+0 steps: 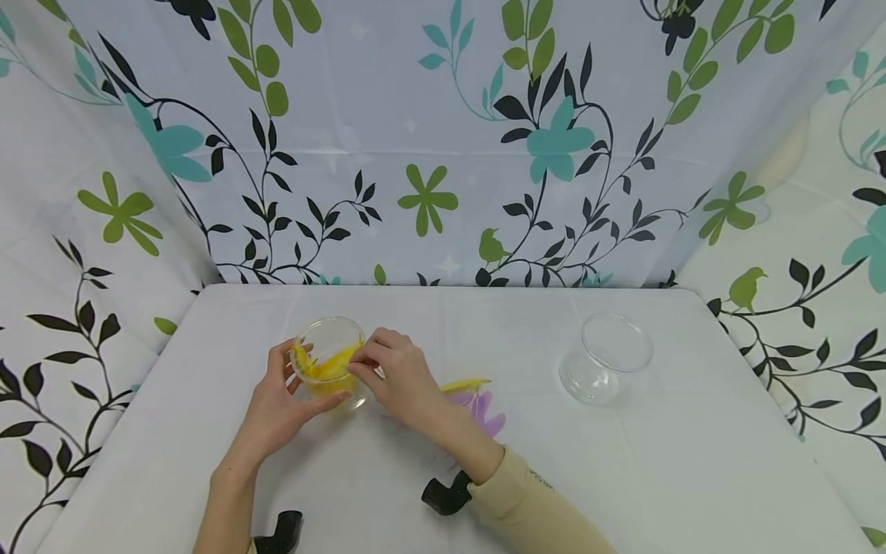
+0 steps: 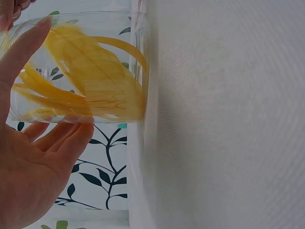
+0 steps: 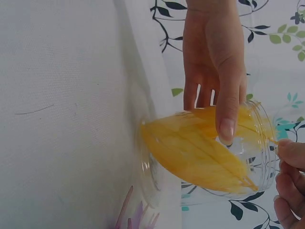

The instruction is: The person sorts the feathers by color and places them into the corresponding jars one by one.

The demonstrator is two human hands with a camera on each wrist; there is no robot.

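Observation:
A clear glass jar (image 1: 331, 332) stands on the left part of the table with several thin, veined yellow leaves (image 3: 195, 152) inside. My left hand (image 1: 280, 412) holds it from the left side, thumb in front and fingers behind. At the rim, my right hand (image 1: 401, 377) pinches the thin stem end of a yellow leaf that reaches down into the jar. Behind my right forearm lie purple leaf-shaped pieces (image 1: 484, 412) and another yellow leaf (image 1: 465, 384), both partly hidden.
A second clear glass jar (image 1: 601, 377) with a wide rim stands on the right of the white table (image 1: 692, 462). Black wrist mounts (image 1: 446, 494) show at both wrists. A patterned curtain (image 1: 443, 138) hangs behind and at both sides.

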